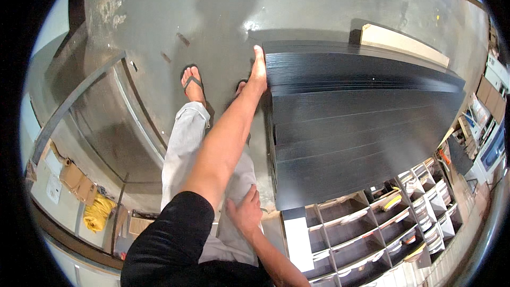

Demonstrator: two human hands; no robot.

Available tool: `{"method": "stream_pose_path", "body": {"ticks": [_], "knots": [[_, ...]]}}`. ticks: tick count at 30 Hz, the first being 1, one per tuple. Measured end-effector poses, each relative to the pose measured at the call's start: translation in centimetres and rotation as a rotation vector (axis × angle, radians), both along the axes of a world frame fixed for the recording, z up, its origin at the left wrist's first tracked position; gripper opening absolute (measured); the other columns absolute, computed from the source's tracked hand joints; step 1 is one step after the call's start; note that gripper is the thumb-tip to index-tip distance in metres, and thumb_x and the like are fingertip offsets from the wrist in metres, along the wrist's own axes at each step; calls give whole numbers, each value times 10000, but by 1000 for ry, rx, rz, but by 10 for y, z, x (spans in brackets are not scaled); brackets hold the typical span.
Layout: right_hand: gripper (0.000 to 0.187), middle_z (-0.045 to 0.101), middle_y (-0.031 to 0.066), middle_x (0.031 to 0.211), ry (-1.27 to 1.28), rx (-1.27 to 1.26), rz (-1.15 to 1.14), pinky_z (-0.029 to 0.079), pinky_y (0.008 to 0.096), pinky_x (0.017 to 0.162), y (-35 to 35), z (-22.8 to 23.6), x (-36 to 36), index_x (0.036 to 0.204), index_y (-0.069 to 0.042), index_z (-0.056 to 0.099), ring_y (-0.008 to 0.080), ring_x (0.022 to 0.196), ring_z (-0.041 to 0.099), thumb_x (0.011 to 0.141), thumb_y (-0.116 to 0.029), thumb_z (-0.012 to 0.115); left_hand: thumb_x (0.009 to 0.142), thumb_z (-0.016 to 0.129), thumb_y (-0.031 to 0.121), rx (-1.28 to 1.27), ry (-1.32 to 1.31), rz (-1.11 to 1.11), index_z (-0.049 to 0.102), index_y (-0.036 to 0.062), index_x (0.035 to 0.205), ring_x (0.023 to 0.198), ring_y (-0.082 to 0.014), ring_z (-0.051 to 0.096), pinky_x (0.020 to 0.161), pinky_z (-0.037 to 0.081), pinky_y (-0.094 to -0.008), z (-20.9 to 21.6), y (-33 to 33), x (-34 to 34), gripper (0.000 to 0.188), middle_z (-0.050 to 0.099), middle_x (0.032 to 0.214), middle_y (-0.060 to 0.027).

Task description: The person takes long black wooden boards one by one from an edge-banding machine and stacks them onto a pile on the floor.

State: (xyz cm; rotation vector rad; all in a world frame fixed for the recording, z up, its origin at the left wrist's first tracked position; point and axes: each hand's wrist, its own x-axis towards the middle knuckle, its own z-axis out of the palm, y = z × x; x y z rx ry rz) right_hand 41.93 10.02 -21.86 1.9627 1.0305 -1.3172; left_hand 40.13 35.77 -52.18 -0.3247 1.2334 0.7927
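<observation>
A stack of black wood-grain boards (pixel 361 122) takes up the right of the view, some lying slightly offset from the others. Stretched forward, my left hand (pixel 258 72) lies straight along the left end of the stack near its far corner, touching it; part of its fingers is hidden against the boards. I see nothing gripped in it. Close to my body, my right hand (pixel 246 210) rests by my thigh over the light grey trousers (pixel 180 143), fingers loosely extended and holding nothing. It is apart from the boards.
A pale wooden strip (pixel 404 45) lies behind the stack. Nearer me stands a compartment rack (pixel 366 234) holding edge-on pieces, beside a white panel (pixel 299 242). On the left are a metal frame (pixel 79 95), a cardboard piece (pixel 78 182) and a yellow bundle (pixel 99 213).
</observation>
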Motion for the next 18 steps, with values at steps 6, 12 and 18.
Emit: {"method": "stream_pose_path", "body": {"ticks": [6, 12, 18], "knots": [[933, 370, 287, 1297, -31, -11, 37, 462, 477, 845, 2, -5, 9, 1363, 76, 185, 442, 1065, 489, 751, -446, 659, 860, 247, 722, -7, 64, -27, 168, -10, 1440, 1391, -281, 138, 1118, 128, -406, 12, 1, -20, 937, 152, 1515, -142], [944, 384, 287, 1286, 27, -27, 84, 464, 474, 843, 2, -1, 6, 1361, 75, 191, 444, 1064, 491, 738, -451, 668, 819, 260, 770, -134, -71, -9, 221, 32, 1440, 1338, -285, 263, 1094, 211, -422, -3, 8, -10, 964, 256, 1480, -131], [952, 373, 332, 1292, 37, -16, 90, 429, 488, 899, 2, -2, 15, 1365, 86, 179, 460, 1146, 444, 732, -431, 668, 838, 243, 746, -203, 82, 17, 175, -8, 1437, 1371, -297, 197, 1112, 166, -418, 28, 13, -33, 966, 175, 1498, -179]]}}
